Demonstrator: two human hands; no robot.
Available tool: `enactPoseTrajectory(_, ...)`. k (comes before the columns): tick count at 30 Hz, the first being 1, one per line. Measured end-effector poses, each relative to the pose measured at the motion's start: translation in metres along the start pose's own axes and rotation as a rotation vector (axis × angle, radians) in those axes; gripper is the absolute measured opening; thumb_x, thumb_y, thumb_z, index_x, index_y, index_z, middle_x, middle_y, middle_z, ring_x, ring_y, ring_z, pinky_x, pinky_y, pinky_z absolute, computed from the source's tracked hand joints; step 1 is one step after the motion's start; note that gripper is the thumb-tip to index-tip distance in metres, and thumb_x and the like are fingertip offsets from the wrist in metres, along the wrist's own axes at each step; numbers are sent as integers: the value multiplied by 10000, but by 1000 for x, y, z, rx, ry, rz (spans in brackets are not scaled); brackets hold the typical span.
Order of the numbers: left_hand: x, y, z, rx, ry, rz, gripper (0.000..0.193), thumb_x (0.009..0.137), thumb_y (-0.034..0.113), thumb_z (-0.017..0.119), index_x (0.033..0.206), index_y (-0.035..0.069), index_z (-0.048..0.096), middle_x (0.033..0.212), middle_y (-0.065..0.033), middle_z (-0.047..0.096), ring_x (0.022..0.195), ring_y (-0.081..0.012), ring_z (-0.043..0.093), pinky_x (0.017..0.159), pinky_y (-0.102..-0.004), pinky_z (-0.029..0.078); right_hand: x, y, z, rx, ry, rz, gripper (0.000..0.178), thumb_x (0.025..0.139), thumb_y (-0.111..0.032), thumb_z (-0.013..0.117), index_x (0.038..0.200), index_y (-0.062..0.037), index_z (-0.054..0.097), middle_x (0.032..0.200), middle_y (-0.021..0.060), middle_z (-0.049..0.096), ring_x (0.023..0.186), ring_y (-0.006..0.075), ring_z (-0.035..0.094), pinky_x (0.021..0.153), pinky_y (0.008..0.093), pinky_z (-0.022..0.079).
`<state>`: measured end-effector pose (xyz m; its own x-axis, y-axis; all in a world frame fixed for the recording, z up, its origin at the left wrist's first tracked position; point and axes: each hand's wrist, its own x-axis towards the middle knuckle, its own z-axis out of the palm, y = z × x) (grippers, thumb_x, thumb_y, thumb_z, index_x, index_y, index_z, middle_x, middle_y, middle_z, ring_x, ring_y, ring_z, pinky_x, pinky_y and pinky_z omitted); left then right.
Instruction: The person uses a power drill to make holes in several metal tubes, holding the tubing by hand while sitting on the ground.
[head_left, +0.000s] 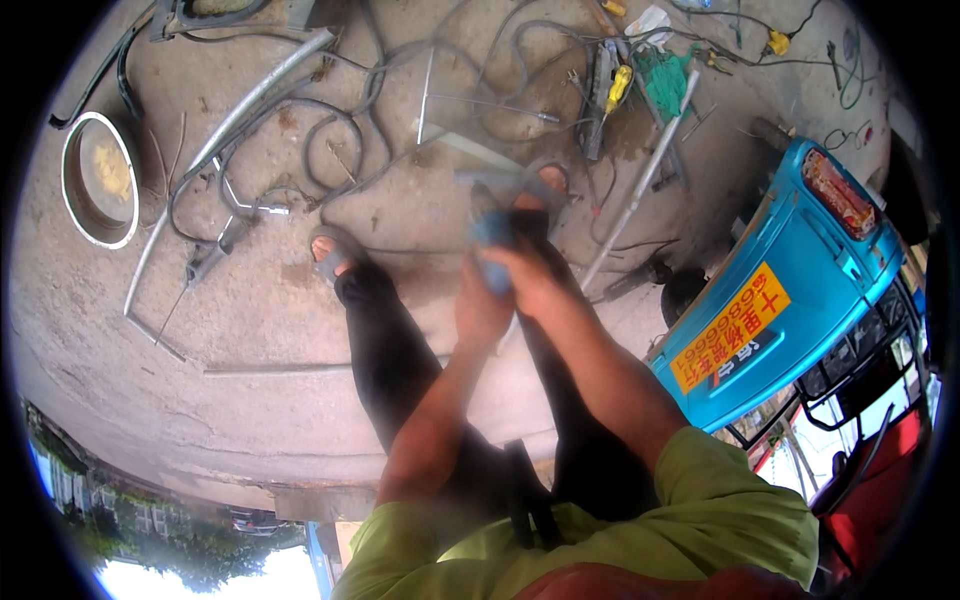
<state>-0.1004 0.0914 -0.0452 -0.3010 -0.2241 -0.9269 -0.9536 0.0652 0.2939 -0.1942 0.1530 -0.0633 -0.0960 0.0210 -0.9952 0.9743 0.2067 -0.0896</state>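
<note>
A blue power tool, by its shape an angle grinder (pixel 492 237), is held between my legs with both hands. My left hand (pixel 482 308) is closed round its rear end, and my right hand (pixel 527 277) is wrapped round its body from the right. Motion blurs the tool, and its dark head points away from me. Just beyond that head lies a flat grey metal piece (pixel 478 176), reaching to my right sandal (pixel 550 183). I cannot tell whether the tool touches it. My left sandal (pixel 338 250) is planted on the concrete.
Cables (pixel 372 95) loop over the ground ahead. A bent metal tube (pixel 160 235) and round metal rim (pixel 100 180) lie left, a long bar (pixel 640 180) right. A yellow-handled screwdriver (pixel 618 88) and green netting (pixel 664 82) are farther off. A turquoise vehicle body (pixel 790 290) stands right.
</note>
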Motion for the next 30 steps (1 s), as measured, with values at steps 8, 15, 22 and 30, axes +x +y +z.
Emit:
enactPoseTrajectory(8, 0, 0, -3, 20, -20, -8, 945, 835, 332, 732, 1549, 25, 195, 1081, -360, 669, 990, -539, 656, 868, -585, 514, 9, 10, -2, -26, 40, 17, 645, 743, -177, 809, 1322, -41, 557, 1139, 123, 639, 1015, 251, 628, 885, 403, 509)
enactPoseTrajectory(15, 2, -3, 1, 21, 7, 18, 940, 831, 320, 744, 1544, 19, 211, 1046, -359, 674, 977, -544, 655, 849, -593, 515, 11, 10, -4, 11, -1, 0, 605, 750, -168, 799, 1296, -39, 573, 1101, 114, 648, 986, 240, 634, 871, 390, 513)
enactPoseTrajectory(22, 3, -6, 1, 17, 15, 63, 926, 841, 315, 735, 1530, 17, 193, 1034, -366, 670, 957, -549, 655, 830, -606, 511, 6, 4, 1, -8, 24, -11, 576, 753, -160, 796, 1273, -36, 582, 1088, 107, 648, 967, 233, 636, 866, 393, 518)
enactPoseTrajectory(30, -2, 7, 1, 33, -28, 21, 935, 833, 302, 735, 1535, 27, 182, 1054, -347, 676, 971, -547, 653, 831, -599, 516, -3, -11, -2, 13, 19, -17, 600, 775, -139, 784, 1317, -37, 549, 1132, 109, 637, 1026, 238, 627, 910, 400, 508)
